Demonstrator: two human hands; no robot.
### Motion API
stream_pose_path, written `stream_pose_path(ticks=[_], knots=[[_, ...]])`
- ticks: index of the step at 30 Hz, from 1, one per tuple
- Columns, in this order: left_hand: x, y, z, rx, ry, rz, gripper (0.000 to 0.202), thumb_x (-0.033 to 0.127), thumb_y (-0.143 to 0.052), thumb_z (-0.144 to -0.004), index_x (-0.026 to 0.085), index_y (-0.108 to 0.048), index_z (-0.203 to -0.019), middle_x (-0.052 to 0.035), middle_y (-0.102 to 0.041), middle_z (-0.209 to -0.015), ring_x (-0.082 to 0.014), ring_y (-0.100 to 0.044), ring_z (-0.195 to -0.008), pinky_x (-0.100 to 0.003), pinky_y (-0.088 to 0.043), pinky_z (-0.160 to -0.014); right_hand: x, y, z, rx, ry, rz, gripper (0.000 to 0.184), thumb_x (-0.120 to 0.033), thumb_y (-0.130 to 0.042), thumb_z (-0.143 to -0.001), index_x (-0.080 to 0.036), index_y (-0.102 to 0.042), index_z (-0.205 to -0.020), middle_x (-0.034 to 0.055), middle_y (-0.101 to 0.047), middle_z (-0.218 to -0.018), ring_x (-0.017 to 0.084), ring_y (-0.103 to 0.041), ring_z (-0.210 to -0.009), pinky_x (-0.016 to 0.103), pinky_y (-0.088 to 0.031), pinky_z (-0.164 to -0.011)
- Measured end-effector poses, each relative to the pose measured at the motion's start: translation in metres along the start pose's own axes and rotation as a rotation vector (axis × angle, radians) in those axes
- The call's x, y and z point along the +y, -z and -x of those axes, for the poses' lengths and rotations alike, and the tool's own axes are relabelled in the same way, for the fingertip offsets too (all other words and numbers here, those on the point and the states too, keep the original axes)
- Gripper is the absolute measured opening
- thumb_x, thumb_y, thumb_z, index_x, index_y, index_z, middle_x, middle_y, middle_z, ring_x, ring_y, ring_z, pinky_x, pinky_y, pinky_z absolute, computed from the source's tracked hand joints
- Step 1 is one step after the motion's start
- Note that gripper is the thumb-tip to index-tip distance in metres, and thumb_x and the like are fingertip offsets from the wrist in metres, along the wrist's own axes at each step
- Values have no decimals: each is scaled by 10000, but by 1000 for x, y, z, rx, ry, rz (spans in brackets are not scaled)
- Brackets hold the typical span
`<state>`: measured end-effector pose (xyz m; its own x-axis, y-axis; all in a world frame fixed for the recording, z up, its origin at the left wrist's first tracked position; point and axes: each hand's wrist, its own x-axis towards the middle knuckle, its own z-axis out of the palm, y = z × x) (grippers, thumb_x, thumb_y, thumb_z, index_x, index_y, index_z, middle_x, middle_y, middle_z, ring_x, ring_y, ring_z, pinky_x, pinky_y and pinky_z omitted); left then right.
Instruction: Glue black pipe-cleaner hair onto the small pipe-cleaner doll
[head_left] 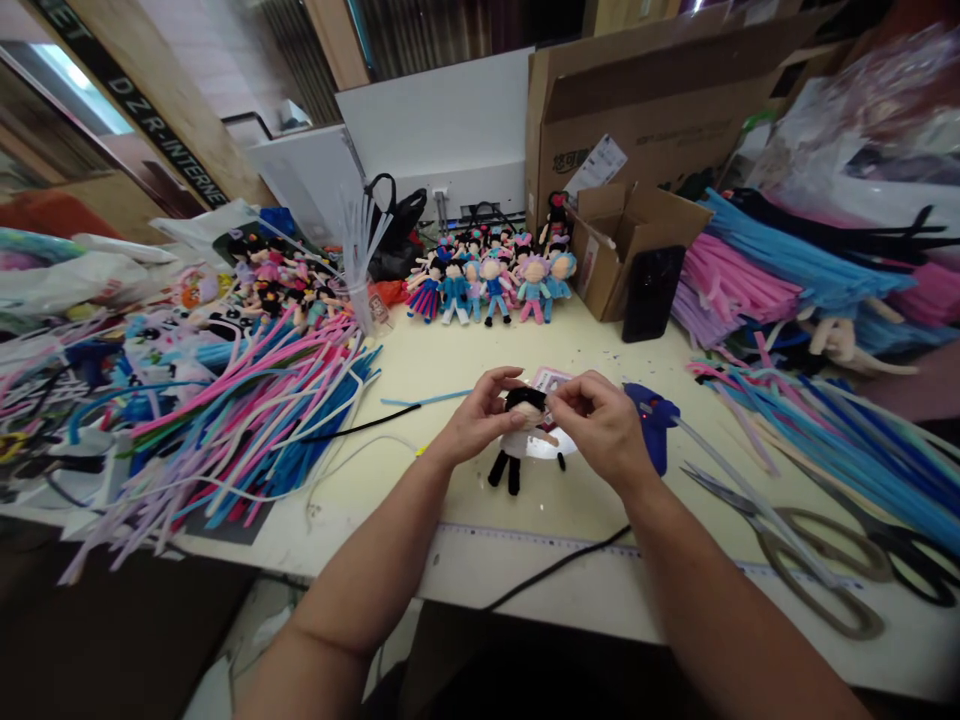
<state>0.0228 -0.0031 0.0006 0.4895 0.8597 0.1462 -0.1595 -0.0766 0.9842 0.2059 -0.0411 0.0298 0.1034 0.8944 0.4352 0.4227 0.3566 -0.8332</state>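
A small doll (517, 443) with black hair, a white top and black legs stands upright over the table in front of me. My left hand (484, 415) is closed around the left side of its head, thumb across the front. At the right edge of the black hair (527, 397), my right hand (600, 415) is closed in a pinch; its fingertips cover most of what they grip. A pink printed card (550, 380) lies behind the hands. Below them is a short black piece (561, 461). Just right of my right hand rests a blue glue gun (654, 425).
Fuzzy craft stems (255, 420) pile up at left, with more bundles (810, 250) at right. Finished dolls (491, 285) stand at the back beside cardboard boxes (637, 230) and a phone (651, 293). Large scissors (787, 545) lie at right. A ruler strip (525, 540) follows the front edge.
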Motion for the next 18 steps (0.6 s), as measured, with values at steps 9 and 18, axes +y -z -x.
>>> stream_pose_path(ticks=[9,18], knots=[[-8,0,1,-47,67,-68,656,366,-752,-723,253,-451,-1294,-110,-584,-1186,-164,-617,-834,-290,-479,-711,11,3,0,14,-336,-337,163,-331,-706,-678,-184,-635,-681,-37,-550,-560,105,-476,-497,241,-370,-480],[-4,10,2,-166,267,-383,576,284,-581,-831,201,-387,-1367,-128,-574,-1260,-218,-573,-1057,-365,-447,-892,19,-2,-9,73,-420,-688,297,-379,-802,-581,-180,-604,-677,-66,-501,-453,67,-412,-430,194,-333,-435]])
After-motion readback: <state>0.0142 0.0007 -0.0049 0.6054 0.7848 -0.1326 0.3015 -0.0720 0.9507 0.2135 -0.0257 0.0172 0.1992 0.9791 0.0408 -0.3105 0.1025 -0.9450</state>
